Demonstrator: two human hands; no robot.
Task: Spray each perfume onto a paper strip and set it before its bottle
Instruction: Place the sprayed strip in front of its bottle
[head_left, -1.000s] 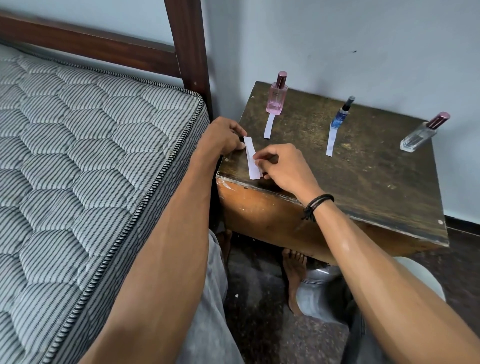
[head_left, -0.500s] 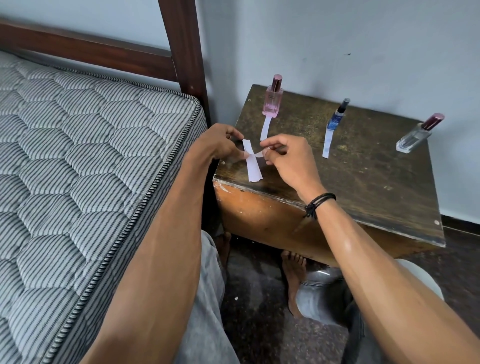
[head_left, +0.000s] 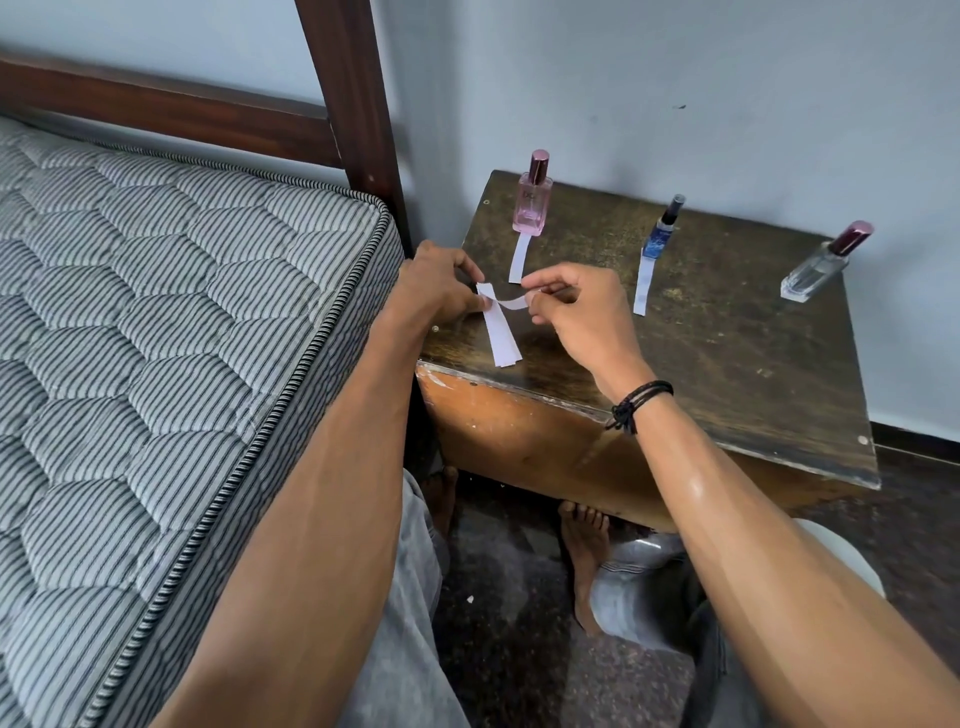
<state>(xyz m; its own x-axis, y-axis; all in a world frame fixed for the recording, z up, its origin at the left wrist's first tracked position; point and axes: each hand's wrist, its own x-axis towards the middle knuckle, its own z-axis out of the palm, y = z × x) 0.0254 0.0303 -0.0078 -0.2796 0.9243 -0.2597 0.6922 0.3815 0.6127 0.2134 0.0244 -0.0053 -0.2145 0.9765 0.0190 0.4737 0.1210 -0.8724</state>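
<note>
The left hand (head_left: 441, 291) rests at the near left corner of the desk (head_left: 727, 364), its fingers (head_left: 462, 270) curled and gripping the far end of a stack of paper strips (head_left: 503, 340). The stack lies flat on the wood, and its near end almost reaches the front edge of the desk. The right hand (head_left: 576, 317), with a black cord bracelet (head_left: 641, 397) round its wrist, is just to the right of the stack. Its thumb and forefinger pinch one end of a single paper strip (head_left: 511, 304), which arcs up off the stack; the strip's other end is at the left hand's fingertips.

Three perfume bottles stand along the far side of the desk. The pink bottle (head_left: 532, 205) is far left, with a white strip (head_left: 519, 257) lying on the desk just in front of it. The slim blue bottle (head_left: 658, 236) stands in the middle, with another strip (head_left: 643, 286) laid before it and touching its base. The clear bottle (head_left: 815, 273), which has a dark red cap, stands at the far right near the wall.

To the left of the desk is a striped quilted mattress (head_left: 156, 312) in a dark wooden bed frame (head_left: 358, 104). Bare feet show on the floor beneath the front edge of the desk.
</note>
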